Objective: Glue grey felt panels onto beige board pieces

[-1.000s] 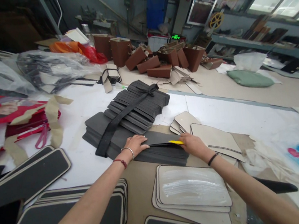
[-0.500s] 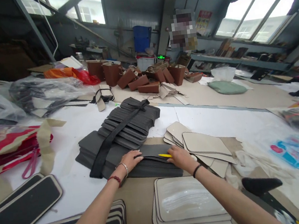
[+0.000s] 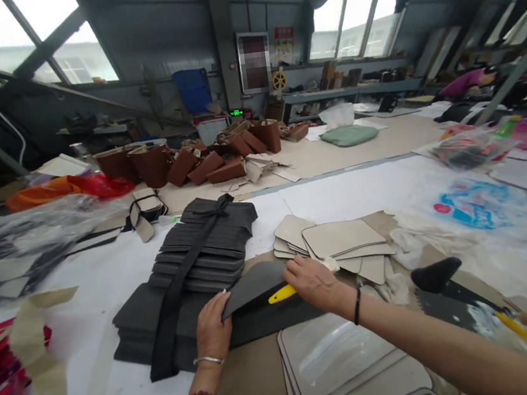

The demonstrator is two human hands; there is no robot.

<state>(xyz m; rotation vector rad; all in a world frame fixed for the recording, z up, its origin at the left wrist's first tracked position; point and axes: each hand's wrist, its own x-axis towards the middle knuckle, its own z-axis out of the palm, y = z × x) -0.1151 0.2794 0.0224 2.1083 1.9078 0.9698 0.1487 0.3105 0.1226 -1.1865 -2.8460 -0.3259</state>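
Note:
My left hand (image 3: 213, 327) pinches the near left edge of a thin dark grey sheet (image 3: 255, 283), which bows upward off the stack below. My right hand (image 3: 313, 281) grips a yellow-handled brush (image 3: 282, 294) and also holds the sheet's right end. A pale tip shows beyond that hand. Under both hands lies a stack of dark grey sheets (image 3: 132, 322), and a bundle of smaller dark pieces (image 3: 198, 257) rests on it, crossed by a black strap (image 3: 179, 291). Nearest my right forearm is a stack of beige panels (image 3: 331, 356), its top one smeared with something whitish and shiny.
More beige panels (image 3: 340, 239) lie behind my right hand. A black-handled tool (image 3: 436, 275) and a glue-stained dark board (image 3: 454, 308) are at the right. Brown boxy pieces (image 3: 206, 166) stand across the table. Clear plastic (image 3: 56, 229) covers the left side; a person in purple (image 3: 465, 82) is far right.
The dark sheet's edge has risen and bowed up between my hands. My left hand has turned more upright. The view has swung to the right.

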